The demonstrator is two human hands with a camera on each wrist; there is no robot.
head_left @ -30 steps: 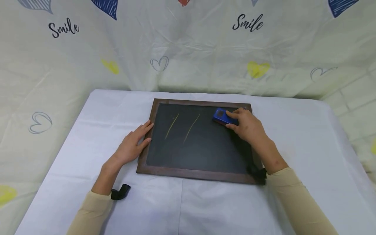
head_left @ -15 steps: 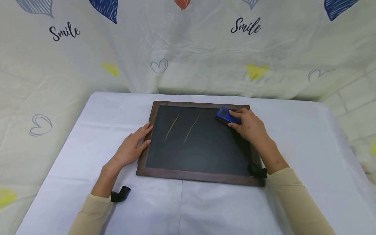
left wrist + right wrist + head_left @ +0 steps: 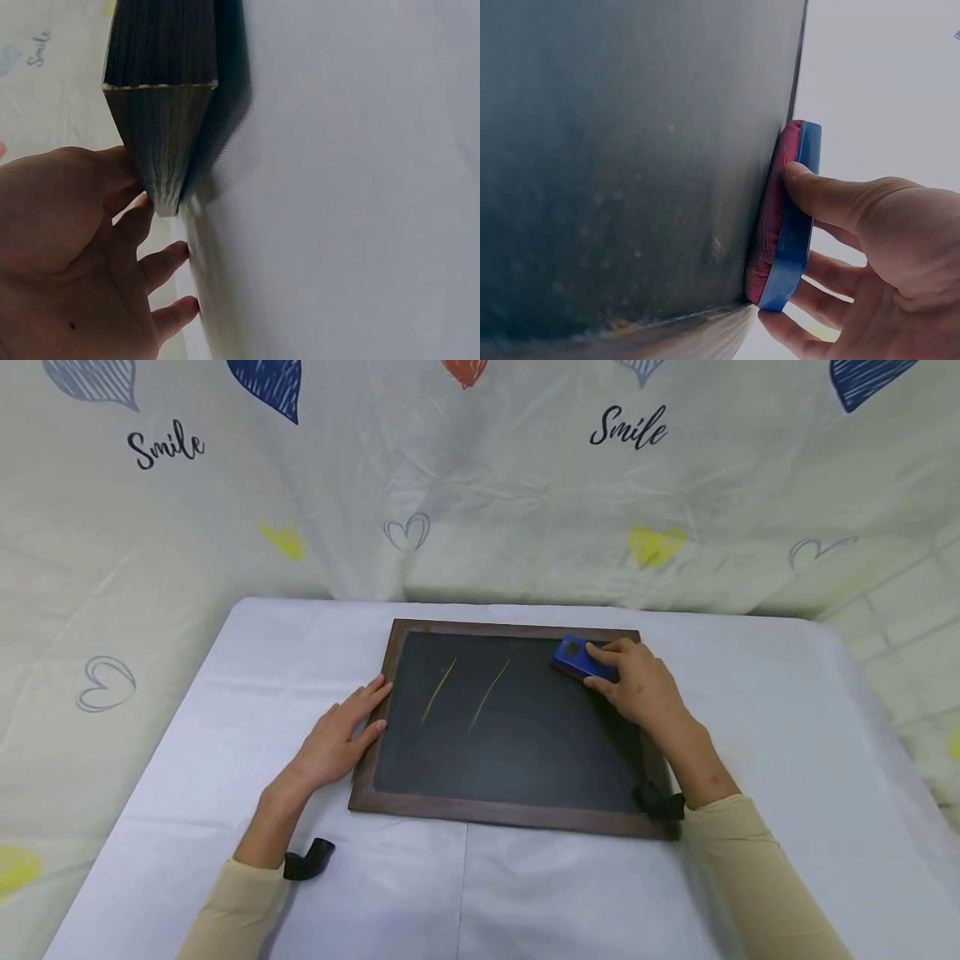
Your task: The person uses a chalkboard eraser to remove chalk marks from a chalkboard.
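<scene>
A blackboard (image 3: 517,735) in a brown wooden frame lies on the table, with two slanted yellow chalk lines (image 3: 489,695) on its left half. My right hand (image 3: 641,685) grips a blue board eraser (image 3: 576,657) near the upper right corner, thumb on one side and fingers on the other. In the right wrist view the eraser's red pad (image 3: 771,217) lies against the board surface. My left hand (image 3: 337,735) rests at the left edge of the frame, fingers spread and extended. The left wrist view shows those fingers by the frame's corner (image 3: 161,135).
A white cloth covers the table (image 3: 187,760). Behind it hangs a pale curtain (image 3: 510,485) printed with hearts and "Smile". Black wrist pieces (image 3: 307,860) stick out below both sleeves, the right one overlapping the board's lower right corner.
The eraser and right hand have shifted slightly to the right across the board between the first frame and the middle one. The left hand stays at the frame; the chalk lines look the same.
</scene>
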